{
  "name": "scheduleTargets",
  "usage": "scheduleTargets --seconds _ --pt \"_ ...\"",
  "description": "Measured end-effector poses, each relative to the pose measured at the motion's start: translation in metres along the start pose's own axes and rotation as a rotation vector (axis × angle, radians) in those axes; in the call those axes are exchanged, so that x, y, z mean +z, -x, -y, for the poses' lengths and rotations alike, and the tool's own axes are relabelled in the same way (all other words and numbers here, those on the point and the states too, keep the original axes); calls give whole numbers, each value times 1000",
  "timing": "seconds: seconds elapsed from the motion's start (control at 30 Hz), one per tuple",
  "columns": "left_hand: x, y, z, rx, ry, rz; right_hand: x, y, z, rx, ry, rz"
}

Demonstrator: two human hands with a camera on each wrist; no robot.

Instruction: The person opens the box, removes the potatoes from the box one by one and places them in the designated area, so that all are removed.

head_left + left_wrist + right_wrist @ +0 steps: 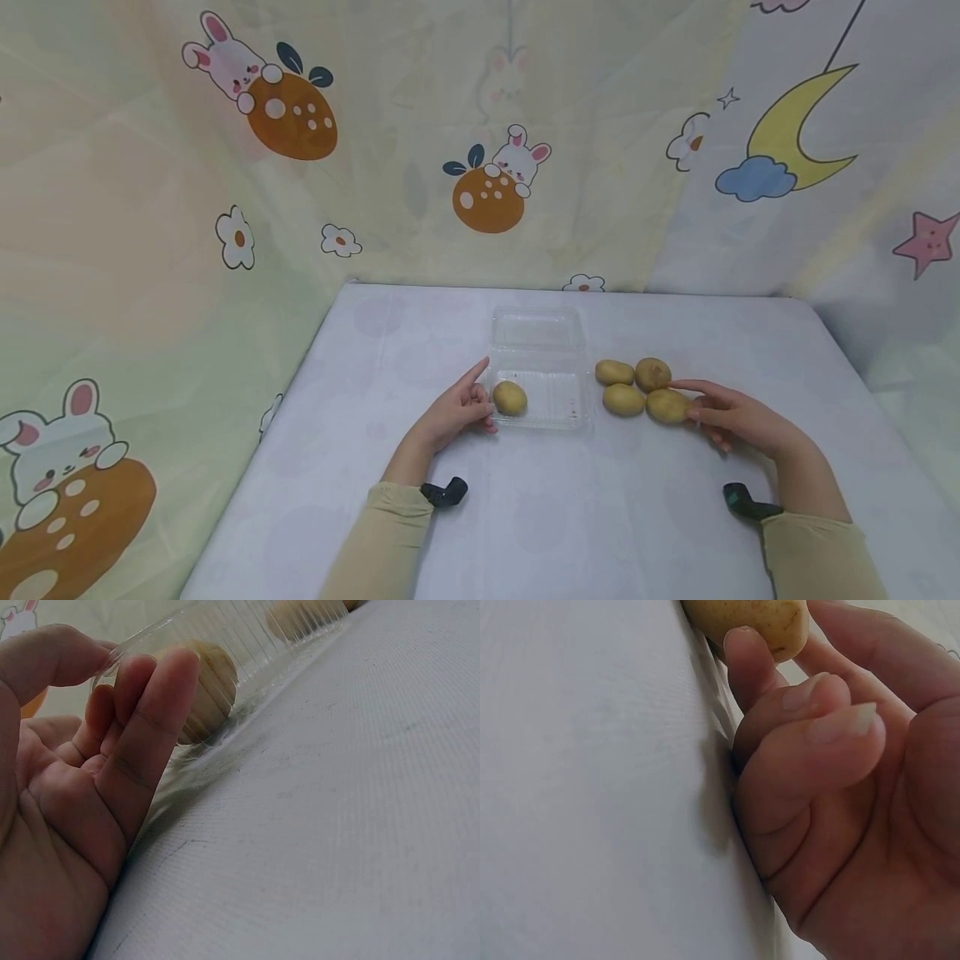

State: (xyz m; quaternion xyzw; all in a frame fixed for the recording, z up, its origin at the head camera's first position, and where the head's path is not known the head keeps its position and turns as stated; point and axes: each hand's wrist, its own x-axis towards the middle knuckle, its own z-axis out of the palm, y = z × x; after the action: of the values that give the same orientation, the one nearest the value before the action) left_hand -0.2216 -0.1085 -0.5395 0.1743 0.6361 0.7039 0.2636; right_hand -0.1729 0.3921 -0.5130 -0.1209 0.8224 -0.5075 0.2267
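Observation:
A clear plastic container (551,417) lies with its lid (537,329) folded back, away from me. One potato (510,398) sits at the left of its base. My left hand (455,408) holds the container's left edge, index finger stretched along it and thumb at the rim, as the left wrist view shows. Right of the container, several potatoes lie close together. My right hand (738,417) grips the near right potato (667,407) between thumb and fingers; the index finger reaches to the back right potato (652,374). In the right wrist view, that gripped potato (757,619) is partly cut off.
The other two potatoes, back left (615,372) and near left (623,400), lie beside the container. A white cloth covers the table (570,517). A printed fabric wall (405,108) stands behind and at the sides.

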Motion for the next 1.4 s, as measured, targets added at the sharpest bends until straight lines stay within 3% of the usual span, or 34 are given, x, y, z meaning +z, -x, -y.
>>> scheduleTargets --seconds 0.47,0.9,1.4 --pt "0 -1 0 -3 -5 -4 -2 5 1 -20 21 -52" --pt "1 0 -1 -5 -5 -5 6 2 5 11 37 -123" --pt "1 0 -1 -2 1 -5 5 0 1 -23 45 -85"
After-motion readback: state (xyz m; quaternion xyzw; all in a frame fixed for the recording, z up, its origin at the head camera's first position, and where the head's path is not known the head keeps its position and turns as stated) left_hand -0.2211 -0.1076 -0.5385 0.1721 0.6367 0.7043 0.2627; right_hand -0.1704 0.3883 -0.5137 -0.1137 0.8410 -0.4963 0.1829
